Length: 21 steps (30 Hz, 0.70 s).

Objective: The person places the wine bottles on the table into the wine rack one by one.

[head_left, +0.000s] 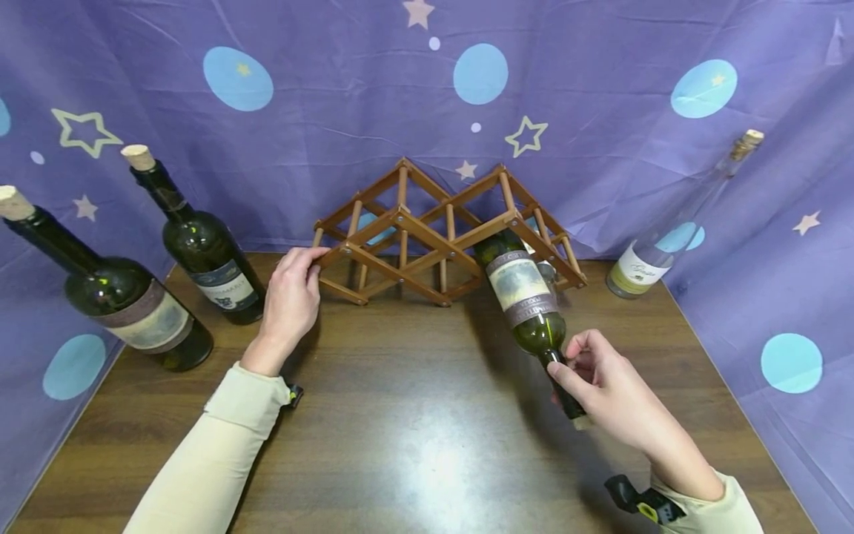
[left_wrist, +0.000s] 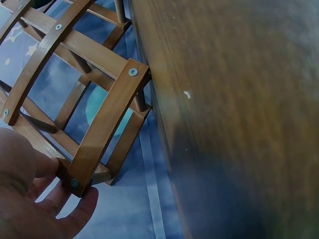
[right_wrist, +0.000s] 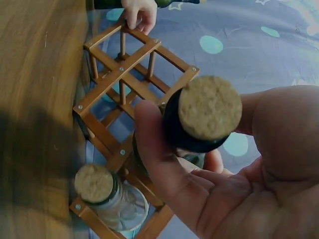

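Observation:
A folding wooden wine rack (head_left: 400, 222) stands at the back of the table, its bars forming diamond-shaped cells. My left hand (head_left: 291, 293) grips its left end corner; in the left wrist view, thumb and fingers (left_wrist: 82, 214) lie around that corner. With my right hand (head_left: 610, 386) I hold a dark green wine bottle (head_left: 517, 285) by the neck. Its base is at a cell in the rack's right half, and its neck slopes down toward me. The bottle's cork (right_wrist: 210, 108) faces the right wrist camera. A clear corked bottle (right_wrist: 117, 204) lies in a neighbouring cell.
Two dark corked wine bottles (head_left: 210, 259) (head_left: 136, 308) stand at the table's left. A clear bottle with a pale label (head_left: 640, 267) stands at the back right. A purple curtain (head_left: 347, 89) with stars and dots hangs behind and beside the wooden table (head_left: 373, 415).

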Available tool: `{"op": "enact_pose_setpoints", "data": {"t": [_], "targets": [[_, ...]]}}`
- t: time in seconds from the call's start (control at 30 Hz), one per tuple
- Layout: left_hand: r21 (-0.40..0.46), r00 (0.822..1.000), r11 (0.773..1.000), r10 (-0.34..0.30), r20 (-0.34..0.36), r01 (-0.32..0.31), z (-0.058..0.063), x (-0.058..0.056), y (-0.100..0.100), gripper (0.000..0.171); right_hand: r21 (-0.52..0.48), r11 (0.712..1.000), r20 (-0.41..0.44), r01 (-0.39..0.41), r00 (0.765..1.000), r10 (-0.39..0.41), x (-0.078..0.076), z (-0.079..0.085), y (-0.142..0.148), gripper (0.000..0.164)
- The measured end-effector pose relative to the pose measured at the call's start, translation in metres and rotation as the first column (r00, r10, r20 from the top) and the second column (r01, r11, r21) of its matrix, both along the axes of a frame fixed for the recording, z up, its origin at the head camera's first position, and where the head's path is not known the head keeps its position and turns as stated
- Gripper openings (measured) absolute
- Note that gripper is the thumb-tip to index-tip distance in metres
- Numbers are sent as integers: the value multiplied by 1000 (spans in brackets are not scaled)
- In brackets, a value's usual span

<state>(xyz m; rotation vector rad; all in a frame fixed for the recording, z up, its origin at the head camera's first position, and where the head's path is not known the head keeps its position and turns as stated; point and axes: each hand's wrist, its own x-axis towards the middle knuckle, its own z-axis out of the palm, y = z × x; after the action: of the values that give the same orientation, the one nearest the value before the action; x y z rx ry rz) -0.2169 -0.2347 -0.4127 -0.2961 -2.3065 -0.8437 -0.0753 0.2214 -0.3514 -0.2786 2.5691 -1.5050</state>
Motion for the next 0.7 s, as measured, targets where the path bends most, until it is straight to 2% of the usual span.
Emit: {"op": "enact_pose_setpoints", "data": {"t": [0.1, 0.33, 0.7], "targets": [[0, 1000, 1000, 0, 2, 0, 0, 0, 0, 29, 14, 1000, -22, -6, 1000, 6, -4, 0, -5, 30], [3, 1000, 1000, 1, -3, -1, -1, 0, 0, 29, 120, 993, -131, -1, 991, 17, -14, -1, -17, 28], [3, 1000, 1000, 7, -2, -7, -1, 2, 0, 28, 111, 994, -145, 12, 989, 4, -30, 0, -31, 28]]}}
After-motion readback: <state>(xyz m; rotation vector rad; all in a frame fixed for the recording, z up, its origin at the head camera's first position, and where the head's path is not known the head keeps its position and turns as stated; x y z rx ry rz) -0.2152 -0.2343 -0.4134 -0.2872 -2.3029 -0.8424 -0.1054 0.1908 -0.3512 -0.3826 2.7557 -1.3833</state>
